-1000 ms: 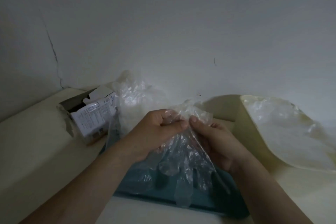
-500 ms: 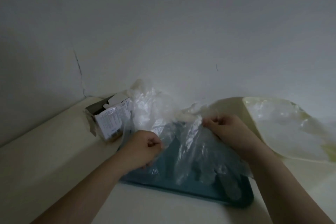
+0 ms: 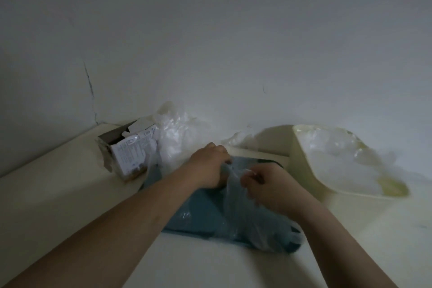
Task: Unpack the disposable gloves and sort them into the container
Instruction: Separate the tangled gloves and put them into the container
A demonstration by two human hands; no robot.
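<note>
Holds one clear disposable glove in both hands directly above the teal tray. Grips with the left hand: fingers curled down round the glove's upper edge, back of hand up, over the tray's far half. Pinches with the right hand: fingertips and thumb closed on the same film, just right of the left hand; cannot tell whether touching it. Hangs from both grips and spreads down across the tray's right half as far as the near right corner, crumpled and see-through. Cannot tell whether resting on the tray or just above it.

Right of the tray, just beside its edge: cream container, open-topped, filled with stored gloves heaped past the rim on the side away from the tray. Behind the tray's far left corner, against the wall: pile of loose gloves. Left of that corner, touching the pile: opened cardboard box, printed side toward the camera, flaps up. Under the tray: pale counter.
</note>
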